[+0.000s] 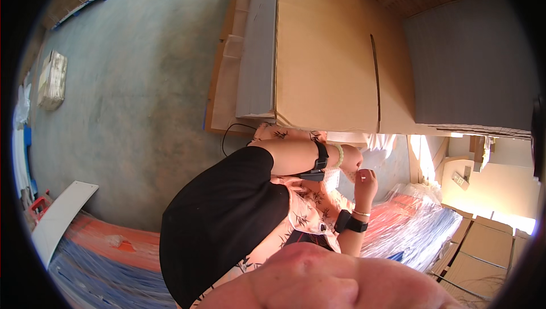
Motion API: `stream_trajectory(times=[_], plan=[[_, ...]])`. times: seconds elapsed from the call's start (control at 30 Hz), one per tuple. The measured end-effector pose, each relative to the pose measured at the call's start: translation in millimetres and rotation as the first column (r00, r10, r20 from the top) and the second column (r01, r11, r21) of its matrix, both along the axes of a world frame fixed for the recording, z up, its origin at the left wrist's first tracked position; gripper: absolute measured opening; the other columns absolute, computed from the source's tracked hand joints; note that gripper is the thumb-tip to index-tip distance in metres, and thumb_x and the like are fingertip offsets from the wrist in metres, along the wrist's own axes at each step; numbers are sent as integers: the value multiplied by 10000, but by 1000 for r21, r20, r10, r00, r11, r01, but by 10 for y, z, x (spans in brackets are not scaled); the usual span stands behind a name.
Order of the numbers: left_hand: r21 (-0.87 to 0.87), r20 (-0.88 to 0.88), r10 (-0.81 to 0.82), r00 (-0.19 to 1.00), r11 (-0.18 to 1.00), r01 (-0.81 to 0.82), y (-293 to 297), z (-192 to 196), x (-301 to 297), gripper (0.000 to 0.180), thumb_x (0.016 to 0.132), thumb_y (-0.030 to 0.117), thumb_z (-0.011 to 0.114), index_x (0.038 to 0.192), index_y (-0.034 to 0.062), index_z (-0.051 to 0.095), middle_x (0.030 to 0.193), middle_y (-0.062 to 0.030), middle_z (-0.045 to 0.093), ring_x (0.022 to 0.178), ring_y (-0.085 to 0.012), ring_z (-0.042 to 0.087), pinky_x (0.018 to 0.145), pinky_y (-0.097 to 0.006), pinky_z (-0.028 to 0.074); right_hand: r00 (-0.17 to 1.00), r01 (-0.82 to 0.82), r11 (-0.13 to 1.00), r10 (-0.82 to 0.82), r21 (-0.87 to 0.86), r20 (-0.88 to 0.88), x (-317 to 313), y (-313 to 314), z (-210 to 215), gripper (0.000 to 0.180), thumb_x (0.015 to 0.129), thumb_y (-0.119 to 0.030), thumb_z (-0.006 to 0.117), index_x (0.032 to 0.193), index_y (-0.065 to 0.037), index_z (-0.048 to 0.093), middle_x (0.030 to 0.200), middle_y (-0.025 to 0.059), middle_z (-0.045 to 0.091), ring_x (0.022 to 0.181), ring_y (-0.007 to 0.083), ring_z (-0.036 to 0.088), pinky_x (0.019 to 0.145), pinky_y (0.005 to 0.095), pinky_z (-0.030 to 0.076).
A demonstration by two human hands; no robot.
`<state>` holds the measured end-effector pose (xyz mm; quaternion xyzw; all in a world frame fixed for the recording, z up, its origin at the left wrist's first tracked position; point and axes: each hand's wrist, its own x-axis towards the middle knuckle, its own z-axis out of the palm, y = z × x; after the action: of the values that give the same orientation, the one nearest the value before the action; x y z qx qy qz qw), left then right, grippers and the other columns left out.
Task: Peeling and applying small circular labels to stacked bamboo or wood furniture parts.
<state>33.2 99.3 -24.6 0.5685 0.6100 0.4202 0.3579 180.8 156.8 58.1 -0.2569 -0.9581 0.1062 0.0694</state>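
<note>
My left hand reaches in from the left, with a pale beaded bracelet and a black strap at its wrist. Its fingers are curled together. Just below it, almost touching, is my right hand, closed with the thumb against the fingers and a black wristband on the forearm. Anything held between the two hands is hidden or too small to make out. Beyond them stands a large brown cardboard box with a dark slit in its face.
A grey cardboard panel stands at the right. Plastic-wrapped red and blue bundles lie near my right arm, with flat cartons beyond. On the concrete floor at left rest a wrapped package and a white board.
</note>
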Motion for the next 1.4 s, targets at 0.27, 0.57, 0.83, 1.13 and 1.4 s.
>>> stream_trajectory(times=[0.27,0.57,0.83,1.13,1.4], plan=[[-66,13,-45,999,997,45,-14,23,-36,187,763,234,612,851,99,708,797,-94,706,774,-270,674,695,-403,516,989,65,976,-90,-207,-115,98,90,-178,57,802,-33,669,852,-16,649,813,102,641,710,231,626,629,310,509],[-30,50,7,999,1000,-5,-18,-12,-16,212,770,242,607,841,65,700,785,-116,698,766,-282,670,704,-405,518,867,151,498,-482,-854,-128,167,126,-277,45,847,6,608,890,0,620,820,-6,598,737,73,539,669,222,430],[-21,90,60,994,998,-58,-11,-88,22,239,795,240,595,924,69,700,833,-130,708,812,-288,681,748,-393,523,849,110,471,-503,-875,-164,176,131,-366,77,862,-3,581,932,3,614,894,0,599,820,79,545,762,222,432],[-52,35,75,997,996,-73,-77,-3,-8,212,805,238,614,941,96,693,822,-128,695,799,-288,673,728,-394,520,786,30,383,-579,-923,-215,152,179,-434,62,873,4,581,930,2,604,924,14,617,813,79,550,739,218,438],[-72,-60,-4,998,997,-1,-135,69,-28,230,836,261,591,960,93,687,840,-137,696,798,-312,668,715,-418,520,829,87,398,-537,-913,-155,163,181,-618,63,877,8,574,935,-10,591,886,-1,593,789,66,550,715,200,446]])
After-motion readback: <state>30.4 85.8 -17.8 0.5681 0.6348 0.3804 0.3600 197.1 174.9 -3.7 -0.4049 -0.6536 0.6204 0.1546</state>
